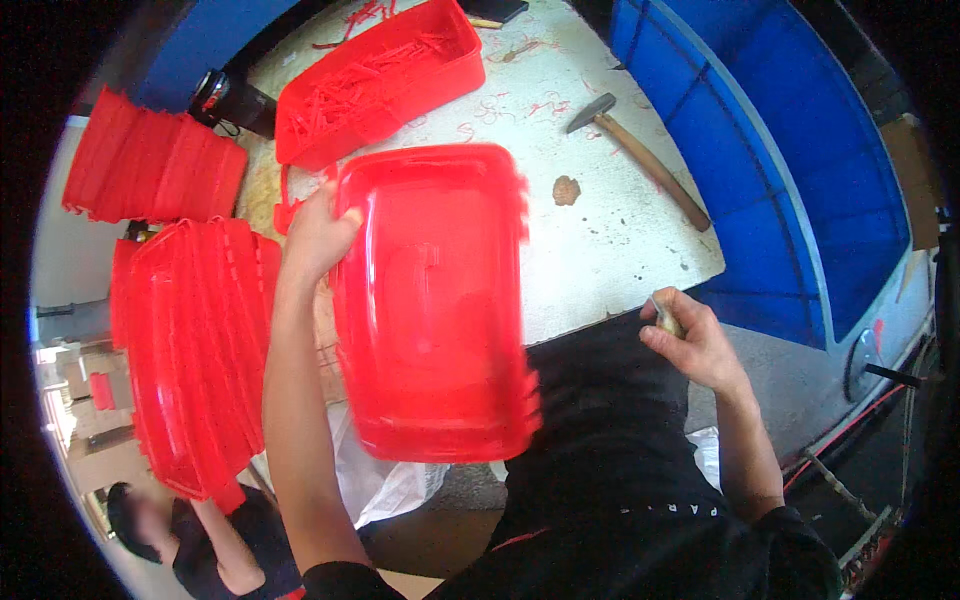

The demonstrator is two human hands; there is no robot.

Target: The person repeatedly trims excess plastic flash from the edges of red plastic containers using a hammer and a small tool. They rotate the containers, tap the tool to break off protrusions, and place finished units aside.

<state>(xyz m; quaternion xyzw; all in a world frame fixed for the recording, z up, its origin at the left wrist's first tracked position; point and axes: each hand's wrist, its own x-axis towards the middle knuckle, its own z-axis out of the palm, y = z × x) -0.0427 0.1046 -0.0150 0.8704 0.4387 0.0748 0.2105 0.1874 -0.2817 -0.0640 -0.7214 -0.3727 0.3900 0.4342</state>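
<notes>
My left hand (pixel 322 232) grips a red plastic lid (pixel 430 310) by its upper left edge, thumb on top. The lid is rectangular with rounded corners and small notched tabs along its right side. It is tilted over my lap and the table's near edge. My right hand (pixel 700 345) is closed around a small yellowish tool (pixel 668 318) with a greyish end, held apart from the lid, just off the table's near right corner. Its exact kind is mostly hidden by the fingers.
On the white table (pixel 620 260) lie a hammer (pixel 650 165), a brown lump (pixel 566 191) and red shavings. A red bin (pixel 385 90) holds red strips. Stacks of red plastic parts (pixel 200 340) stand left; a blue crate (pixel 740 190) stands right. Another person (pixel 215 545) is at lower left.
</notes>
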